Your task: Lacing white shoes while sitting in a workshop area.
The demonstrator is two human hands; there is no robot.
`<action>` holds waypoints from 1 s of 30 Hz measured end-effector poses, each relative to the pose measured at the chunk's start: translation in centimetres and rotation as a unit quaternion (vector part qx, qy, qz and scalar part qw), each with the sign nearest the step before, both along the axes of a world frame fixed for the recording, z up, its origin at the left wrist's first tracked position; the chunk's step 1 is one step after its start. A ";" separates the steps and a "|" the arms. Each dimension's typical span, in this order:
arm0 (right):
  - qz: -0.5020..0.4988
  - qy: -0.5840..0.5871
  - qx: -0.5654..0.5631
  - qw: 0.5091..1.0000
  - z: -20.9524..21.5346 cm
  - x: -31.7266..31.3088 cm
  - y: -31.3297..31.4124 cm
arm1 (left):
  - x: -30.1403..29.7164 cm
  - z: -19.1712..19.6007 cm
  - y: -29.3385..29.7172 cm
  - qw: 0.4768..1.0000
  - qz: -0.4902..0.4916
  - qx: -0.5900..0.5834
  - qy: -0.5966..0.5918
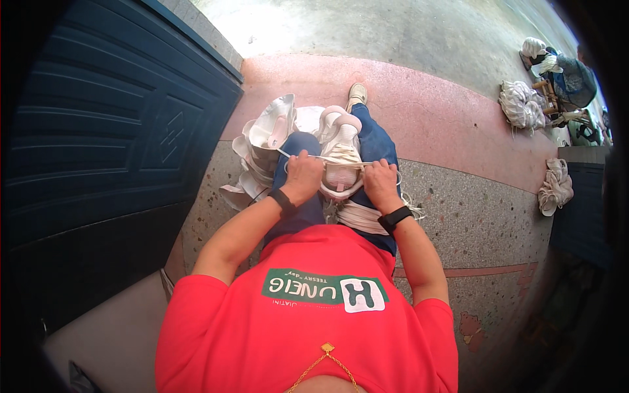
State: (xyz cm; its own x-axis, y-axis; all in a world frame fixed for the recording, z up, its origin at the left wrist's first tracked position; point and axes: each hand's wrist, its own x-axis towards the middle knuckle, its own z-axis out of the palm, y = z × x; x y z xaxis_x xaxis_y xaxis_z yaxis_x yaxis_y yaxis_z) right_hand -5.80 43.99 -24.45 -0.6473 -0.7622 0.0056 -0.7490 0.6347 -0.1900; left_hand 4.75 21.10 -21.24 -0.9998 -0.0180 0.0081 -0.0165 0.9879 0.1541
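A white sneaker [342, 139] with pale pink parts lies across my thighs. A white shoelace [333, 161] runs taut across it between my two hands. At its left, my left hand [305, 175] has its fingers closed in a pinch on the lace, and a loose end sticks out past them. Gripping the lace on the other side is my right hand [381, 183], also closed. Both fists hover close over the shoe's opening. My fingertips partly hide the lace.
Several white shoe pieces [257, 147] are heaped by my left knee. White strips [360, 216] lie on my right thigh. A dark blue door [124, 124] stands at the left. White bundles [521, 105] and another bundle [555, 188] sit at the right, near a dark blue seat [575, 84].
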 end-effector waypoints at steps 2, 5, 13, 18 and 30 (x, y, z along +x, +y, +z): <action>0.030 -0.027 -0.025 0.999 0.7 -0.9 0.4 | 0.3 0.4 -0.6 0.999 0.008 0.037 0.016; 0.059 -0.031 -0.009 0.998 1.1 -0.9 0.1 | -0.2 0.4 -0.2 0.996 -0.022 0.021 0.085; 0.099 0.022 -0.043 0.994 0.7 0.5 -0.8 | -0.9 2.4 0.9 0.971 -0.204 -0.125 0.010; 0.101 0.073 -0.003 0.992 2.5 0.7 -2.1 | -1.5 2.3 1.0 0.951 -0.255 -0.132 0.114; -0.129 -0.196 -0.340 0.911 6.7 -6.5 -6.5 | -12.5 5.0 -2.6 0.846 0.072 0.515 -0.121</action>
